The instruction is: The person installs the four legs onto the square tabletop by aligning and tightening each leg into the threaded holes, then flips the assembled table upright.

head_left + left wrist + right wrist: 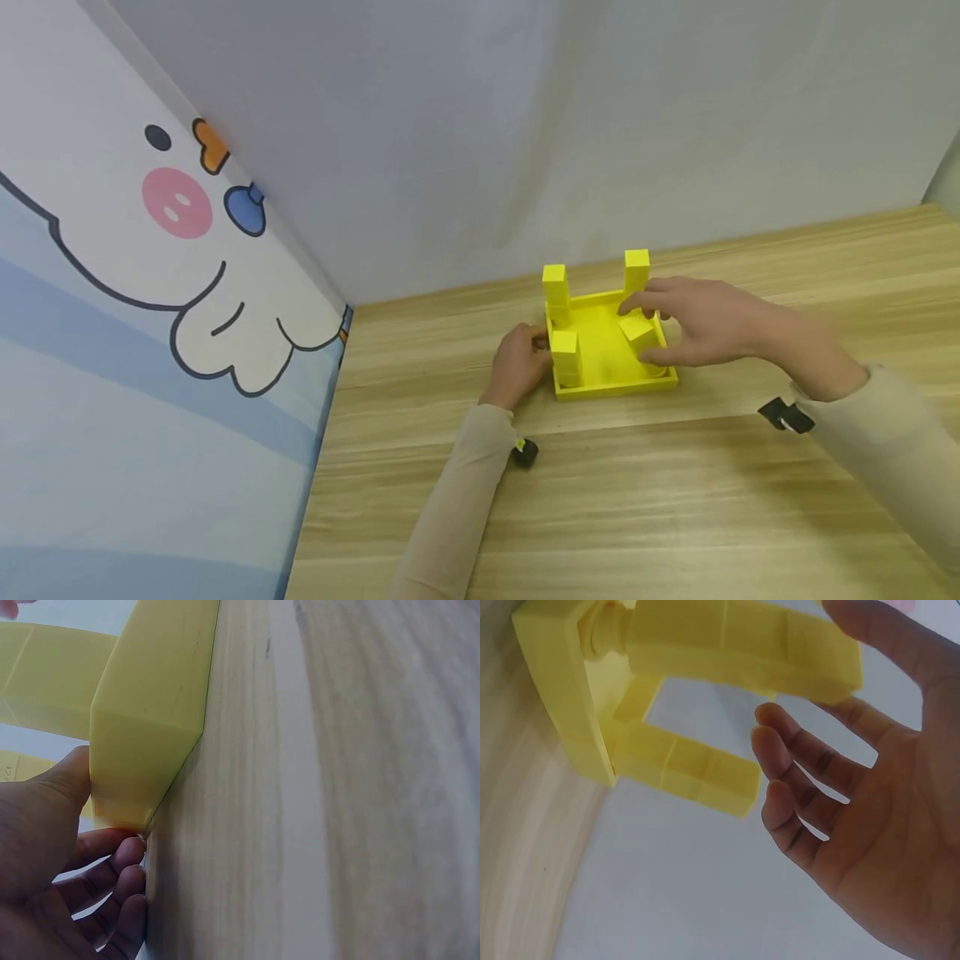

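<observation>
A shallow yellow tray lies on the table with a yellow block column at each corner. My left hand grips the tray's left side; in the left wrist view its thumb is against the wall, with the fingers curled near the table. My right hand pinches the top of the near right column between thumb and index finger, the other fingers loosely bent. That column leans in the head view. The near left column, far left column and far right column stand upright.
The wood-grain table meets a pale wall behind the tray. A panel with a cartoon print stands along the left edge. Dark straps sit at both wrists.
</observation>
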`<control>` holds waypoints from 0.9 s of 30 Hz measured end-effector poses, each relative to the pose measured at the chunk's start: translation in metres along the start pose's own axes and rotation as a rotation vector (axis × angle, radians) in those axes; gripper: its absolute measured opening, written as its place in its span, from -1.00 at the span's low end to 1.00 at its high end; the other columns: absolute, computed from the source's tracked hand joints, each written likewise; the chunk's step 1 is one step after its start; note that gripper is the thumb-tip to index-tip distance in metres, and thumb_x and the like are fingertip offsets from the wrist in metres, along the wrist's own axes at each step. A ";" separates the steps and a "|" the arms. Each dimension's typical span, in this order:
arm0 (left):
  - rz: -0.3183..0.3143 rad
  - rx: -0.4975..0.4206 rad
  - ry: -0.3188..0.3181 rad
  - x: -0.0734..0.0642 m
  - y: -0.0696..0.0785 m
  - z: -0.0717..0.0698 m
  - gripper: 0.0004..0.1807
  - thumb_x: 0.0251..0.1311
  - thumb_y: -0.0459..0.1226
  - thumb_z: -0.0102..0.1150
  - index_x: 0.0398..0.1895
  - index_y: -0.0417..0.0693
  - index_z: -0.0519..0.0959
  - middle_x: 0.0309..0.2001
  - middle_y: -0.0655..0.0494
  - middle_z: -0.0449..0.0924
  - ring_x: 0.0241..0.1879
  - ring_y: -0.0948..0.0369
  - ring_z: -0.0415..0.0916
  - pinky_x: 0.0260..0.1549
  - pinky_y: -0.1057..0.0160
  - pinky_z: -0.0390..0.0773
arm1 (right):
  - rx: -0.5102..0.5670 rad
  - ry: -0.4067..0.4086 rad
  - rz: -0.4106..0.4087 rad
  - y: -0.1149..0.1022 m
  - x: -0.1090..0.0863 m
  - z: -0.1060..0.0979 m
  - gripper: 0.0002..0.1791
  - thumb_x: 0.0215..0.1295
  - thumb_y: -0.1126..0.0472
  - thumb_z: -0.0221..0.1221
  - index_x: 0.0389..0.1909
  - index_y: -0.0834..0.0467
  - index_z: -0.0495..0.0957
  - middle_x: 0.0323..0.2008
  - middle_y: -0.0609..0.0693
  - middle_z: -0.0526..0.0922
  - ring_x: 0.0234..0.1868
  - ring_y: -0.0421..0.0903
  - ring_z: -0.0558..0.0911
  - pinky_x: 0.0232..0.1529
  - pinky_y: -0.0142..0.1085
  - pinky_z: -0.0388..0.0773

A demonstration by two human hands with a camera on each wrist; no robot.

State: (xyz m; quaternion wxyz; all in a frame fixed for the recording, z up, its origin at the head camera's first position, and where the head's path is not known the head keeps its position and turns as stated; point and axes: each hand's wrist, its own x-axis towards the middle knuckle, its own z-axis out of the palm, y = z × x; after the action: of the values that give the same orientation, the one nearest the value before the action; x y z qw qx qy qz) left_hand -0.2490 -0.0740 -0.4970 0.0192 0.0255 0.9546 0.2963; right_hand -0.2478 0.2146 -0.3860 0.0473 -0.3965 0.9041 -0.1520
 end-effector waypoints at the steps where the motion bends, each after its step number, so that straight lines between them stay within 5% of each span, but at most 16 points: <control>1: 0.003 0.001 -0.001 0.000 0.000 0.001 -0.69 0.22 -0.16 0.33 0.00 -0.03 0.73 -0.22 0.05 0.64 -0.25 0.19 0.52 -0.20 0.22 0.55 | 0.006 0.000 -0.008 -0.001 0.001 0.002 -0.45 0.22 -0.11 0.36 0.21 -0.04 0.55 0.05 -0.09 0.62 -0.02 -0.06 0.66 -0.05 -0.06 0.65; 12: 0.009 0.000 0.000 0.002 0.000 0.003 -0.69 0.24 -0.15 0.32 0.01 -0.03 0.73 -0.20 0.05 0.65 -0.23 0.18 0.57 -0.17 0.20 0.59 | -0.107 0.093 -0.008 0.001 0.005 0.006 -0.61 0.19 -0.08 0.39 -0.22 0.13 0.56 -0.30 -0.07 0.56 -0.32 -0.14 0.44 -0.25 -0.21 0.48; 20: -0.006 0.006 0.004 0.006 0.001 0.006 -0.69 0.22 -0.18 0.30 0.01 -0.03 0.73 -0.19 0.04 0.66 -0.22 0.17 0.57 -0.16 0.20 0.58 | -0.056 0.055 -0.025 0.011 0.001 0.004 -0.45 0.20 0.04 0.29 0.25 0.02 0.53 0.14 0.04 0.63 0.12 0.13 0.62 0.12 0.12 0.58; 27: -0.006 -0.002 -0.003 0.004 0.002 0.004 -0.69 0.24 -0.17 0.30 0.02 -0.04 0.72 -0.19 0.05 0.65 -0.22 0.17 0.55 -0.17 0.20 0.57 | -0.050 0.035 -0.023 0.008 -0.002 -0.004 -0.47 0.13 0.14 0.29 0.19 0.03 0.56 0.16 0.03 0.62 0.17 0.15 0.59 0.16 0.14 0.55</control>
State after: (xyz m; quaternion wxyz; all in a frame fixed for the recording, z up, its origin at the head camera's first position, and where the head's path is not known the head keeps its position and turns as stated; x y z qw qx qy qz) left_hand -0.2524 -0.0698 -0.4993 0.0218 0.0231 0.9543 0.2971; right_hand -0.2529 0.2219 -0.3844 0.0200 -0.4054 0.9036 -0.1368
